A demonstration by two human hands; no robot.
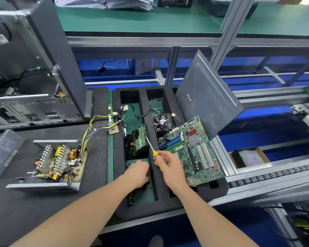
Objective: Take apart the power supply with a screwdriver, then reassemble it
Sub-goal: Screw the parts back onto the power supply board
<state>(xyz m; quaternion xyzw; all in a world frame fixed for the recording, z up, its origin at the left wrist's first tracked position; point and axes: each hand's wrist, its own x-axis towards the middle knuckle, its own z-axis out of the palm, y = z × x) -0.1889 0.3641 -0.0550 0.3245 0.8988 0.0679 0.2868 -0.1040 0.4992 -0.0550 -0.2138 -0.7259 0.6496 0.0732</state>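
Two hands in frame. Your left hand [138,172] dips into the near end of the foam tray's [118,157] left compartment, fingers curled under and hidden, so I can't tell whether it holds anything. The small dark parts [131,200] just nearer you are too blurred to name. Your right hand [169,166] grips the yellow-handled screwdriver [152,148], shaft pointing away from you over the divider [154,184]. Further back in that left compartment: a drive [137,141] and cables [125,113]. Right compartment: a fan [163,122], with the motherboard [194,150] tilted across its rim. The power supply [57,161] sits open toward the desk's [43,202] left edge, well apart from both hands, its grey cover [2,152] just beside it.
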